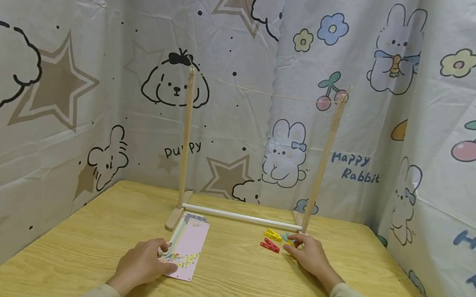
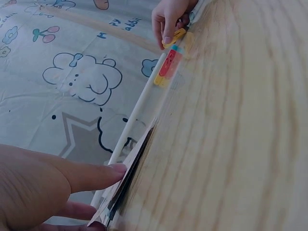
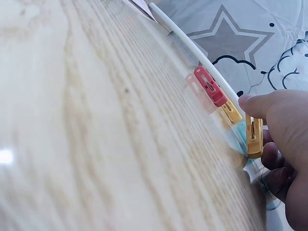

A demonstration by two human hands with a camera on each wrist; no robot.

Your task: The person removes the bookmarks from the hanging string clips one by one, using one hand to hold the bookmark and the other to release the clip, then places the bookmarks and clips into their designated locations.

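At the left front, my left hand [image 1: 138,263] holds the near left edge of a small stack of long cards. A pink card [image 1: 192,242] with a flower print is on top, and other cards peek out along its left side. In the left wrist view the thumb [image 2: 98,177] lies over the stack, with fingers at its edge. My right hand [image 1: 311,256] pinches a yellow clothespin [image 3: 254,137] between thumb and fingers. Just left of it lie a red clothespin [image 1: 270,245], another yellow clothespin [image 1: 272,234] and a light blue clothespin [image 1: 285,237], partly covered by the hand.
Behind the hands stands a frame with two wooden posts [image 1: 186,139], a white crossbar [image 1: 240,215] low down and a thin string [image 1: 265,93] between the tops. Its left foot [image 1: 174,219] is close to the cards. Printed curtains [image 1: 239,134] surround the wooden table [image 1: 233,282].
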